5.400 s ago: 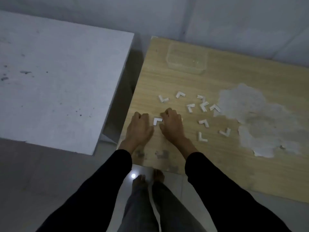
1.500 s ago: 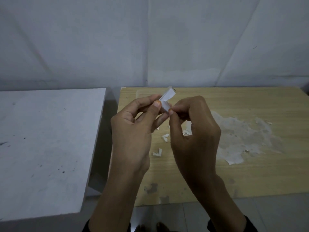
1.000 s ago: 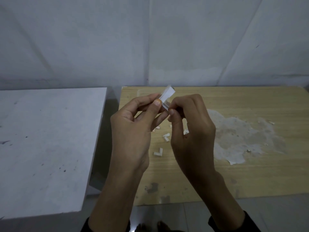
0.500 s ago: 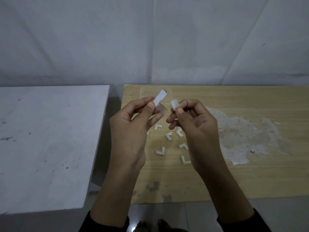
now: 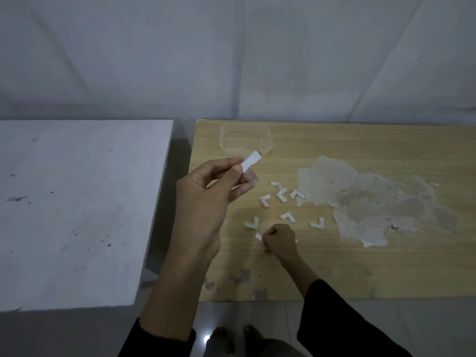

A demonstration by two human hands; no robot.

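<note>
Head view: the left hand's (image 5: 206, 199) fingers (image 5: 233, 176) pinch a white corner piece (image 5: 251, 160) by one end, raised above the desk (image 5: 360, 266) so the other end is free to work on. The right hand (image 5: 279, 240), low at the desk, nips a small white strip (image 5: 258, 236), possibly peeled backing; it is too small to tell. Loose corner pieces (image 5: 282, 195) lie scattered before the clear tub (image 5: 246, 139), probably awaiting their turn.

- Plain white: raised strip (image 5: 251, 160), small scrap (image 5: 258, 236), L-shaped corner pieces (image 5: 282, 195).
- Pale yellowish wood grain on desk (image 5: 386, 266), broken by a blotchy grey-white worn patch (image 5: 373, 202).
- Clear, colourless: container (image 5: 244, 139).
- Pale grey with dark specks and smudges: neighbouring desk (image 5: 77, 202).
- Black, unpatterned: sleeves (image 5: 342, 323).
- Flat bluish grey: wall (image 5: 231, 60).
</note>
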